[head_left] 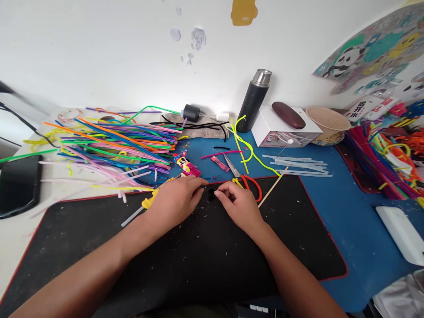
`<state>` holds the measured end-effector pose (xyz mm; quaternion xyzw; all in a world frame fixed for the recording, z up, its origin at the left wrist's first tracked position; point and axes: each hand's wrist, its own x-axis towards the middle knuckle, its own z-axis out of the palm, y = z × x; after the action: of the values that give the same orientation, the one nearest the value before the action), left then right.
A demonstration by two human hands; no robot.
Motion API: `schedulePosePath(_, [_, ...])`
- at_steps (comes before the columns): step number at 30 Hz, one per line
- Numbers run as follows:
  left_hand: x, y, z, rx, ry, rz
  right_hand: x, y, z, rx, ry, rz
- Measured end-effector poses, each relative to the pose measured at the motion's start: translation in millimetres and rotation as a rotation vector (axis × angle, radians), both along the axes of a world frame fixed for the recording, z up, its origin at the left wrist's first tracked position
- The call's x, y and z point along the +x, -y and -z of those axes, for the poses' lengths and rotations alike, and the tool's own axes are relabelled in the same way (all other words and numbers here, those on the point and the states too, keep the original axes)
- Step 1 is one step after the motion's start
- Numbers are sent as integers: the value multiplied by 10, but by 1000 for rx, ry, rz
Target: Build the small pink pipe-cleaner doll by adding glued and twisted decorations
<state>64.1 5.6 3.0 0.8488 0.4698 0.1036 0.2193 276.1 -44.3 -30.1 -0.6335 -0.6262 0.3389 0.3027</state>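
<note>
My left hand (177, 201) and my right hand (240, 205) rest close together on a black mat (198, 256), fingertips pinched toward each other around a small dark piece (211, 193) that I cannot make out. A yellow glue gun (149, 199) lies partly under my left hand. Red-handled scissors (247, 179) lie just beyond my right hand, next to a thin wooden stick (273, 187). A small colourful figure (186, 165) stands beyond my left hand.
A big heap of coloured pipe cleaners (115, 141) covers the left of the blue table (347, 212); more lie at the right (387, 154). At the back stand a black flask (253, 101), a white box (285, 128) and a paper bowl (327, 123). Clear glue sticks (298, 164) and a dark phone (18, 185) lie nearby.
</note>
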Motion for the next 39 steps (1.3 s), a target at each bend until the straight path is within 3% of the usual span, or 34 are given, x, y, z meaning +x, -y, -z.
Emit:
schedulePosePath(4, [-91,57,-67,-98,156,-47,-16,32,-111,-89,-285,33])
schedulePosePath(10, [-136,183,-176,-103,377,30,-105,93,-341,-212,-590,-54])
schedulePosePath(17, [-248,263,-229,179,393,118,-257,137,-416,-226,-619,-88])
schedulePosePath(24, [-483,391,-220,437,188,231,-433,275,-485,-242,-471,-201])
schedulePosePath(34, [-627,603,-238,72,427,86,-558,484,-391,-333,-546,-201])
schedulePosePath(36, [-693,598,-298,-10,482,7,-545,463,-396,-298,-530,-137])
schedulePosePath(39, [-873,498,-418,-73,537,-213,-459,404,-412,-235,-515,4])
